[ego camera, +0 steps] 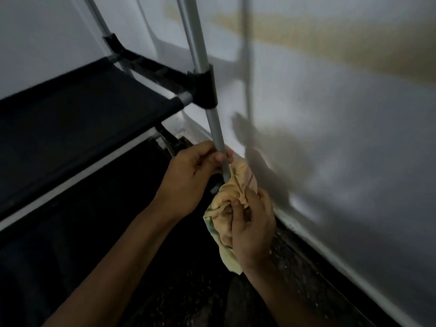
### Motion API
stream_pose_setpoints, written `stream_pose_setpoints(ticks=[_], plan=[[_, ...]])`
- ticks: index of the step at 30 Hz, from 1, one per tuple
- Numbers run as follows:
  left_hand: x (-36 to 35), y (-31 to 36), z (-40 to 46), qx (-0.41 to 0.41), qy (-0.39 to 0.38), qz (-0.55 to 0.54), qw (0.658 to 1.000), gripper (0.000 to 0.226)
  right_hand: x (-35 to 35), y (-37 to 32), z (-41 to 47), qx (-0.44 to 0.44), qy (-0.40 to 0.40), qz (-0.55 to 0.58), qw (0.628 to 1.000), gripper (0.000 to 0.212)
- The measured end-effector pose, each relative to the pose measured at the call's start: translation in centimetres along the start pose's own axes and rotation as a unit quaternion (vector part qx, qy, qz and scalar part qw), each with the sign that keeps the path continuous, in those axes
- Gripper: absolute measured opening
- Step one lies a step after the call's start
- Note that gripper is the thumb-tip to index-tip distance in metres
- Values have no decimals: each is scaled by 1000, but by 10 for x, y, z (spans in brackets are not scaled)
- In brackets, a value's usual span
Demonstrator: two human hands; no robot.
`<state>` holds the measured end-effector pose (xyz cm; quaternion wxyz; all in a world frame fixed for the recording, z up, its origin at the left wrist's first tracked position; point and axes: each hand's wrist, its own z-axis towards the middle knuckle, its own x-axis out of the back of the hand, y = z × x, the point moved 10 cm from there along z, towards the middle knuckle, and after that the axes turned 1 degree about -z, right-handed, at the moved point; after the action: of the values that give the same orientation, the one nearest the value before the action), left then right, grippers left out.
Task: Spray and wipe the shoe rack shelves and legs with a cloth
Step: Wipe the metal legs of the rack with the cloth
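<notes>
The shoe rack's grey metal leg (213, 128) runs down from a black plastic joint (206, 89) at the corner of a black fabric shelf (77, 109). My left hand (191, 175) grips the leg low down, fingers curled round the tube. Just below and to the right, my right hand (251, 223) holds a bunched yellow cloth (236, 187) pressed against the bottom of the same leg. A lower black shelf (70, 208) lies in shadow under the first. No spray bottle is in view.
A white wall (330, 114) with a brownish stain stands close on the right, meeting the dark speckled floor (295, 267) along a white skirting. The rack's rear leg (99, 17) rises at the upper left. The light is dim.
</notes>
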<state>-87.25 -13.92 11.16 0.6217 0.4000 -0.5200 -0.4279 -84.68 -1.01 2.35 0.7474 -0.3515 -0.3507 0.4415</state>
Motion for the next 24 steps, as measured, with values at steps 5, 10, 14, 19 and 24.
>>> stream_pose_setpoints(ticks=[5, 10, 14, 19, 24], plan=[[-4, -7, 2, -7, -11, -14, 1000, 19, -20, 58, -23, -111, -100, -40, 988, 31], [-13, -17, 1, 2, -25, -26, 999, 23, 5, 105, -63, -250, -94, -78, 961, 23], [-14, -20, 2, 3, -20, -23, 1000, 25, 9, 26, -22, -125, -10, 11, 992, 36], [-14, -21, 3, -2, -21, -15, 1000, 28, -20, 49, -23, -136, -74, -10, 988, 26], [-13, -23, 2, 2, -13, -6, 1000, 27, 3, 102, -61, -260, -81, -75, 959, 17]])
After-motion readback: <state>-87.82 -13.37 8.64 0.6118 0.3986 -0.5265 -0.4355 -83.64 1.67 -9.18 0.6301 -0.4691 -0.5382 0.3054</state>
